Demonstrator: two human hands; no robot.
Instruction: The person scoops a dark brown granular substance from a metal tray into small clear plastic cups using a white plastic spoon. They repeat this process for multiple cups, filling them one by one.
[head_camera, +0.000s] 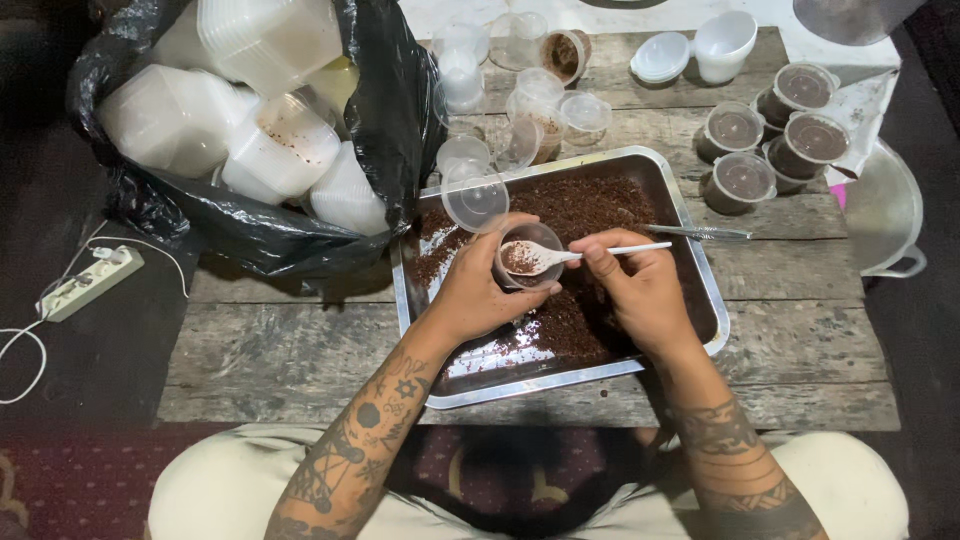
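Observation:
My left hand (478, 285) grips a small clear plastic cup (540, 238) with its hinged lid (476, 199) flipped open, held over a metal tray (700, 262). My right hand (632, 283) holds a white plastic spoon (560, 256) by the handle, its bowl loaded with dark brown crumbly stuff and resting inside the cup. The tray holds a layer of the same brown crumbs (590, 205).
Several filled, lidded cups (775, 140) stand at the back right of the wooden table (300, 345). Empty clear cups (520, 95) crowd behind the tray. A black bag of white containers (260, 130) lies left. Metal tweezers (700, 232) rest on the tray's rim. A power strip (90, 283) is far left.

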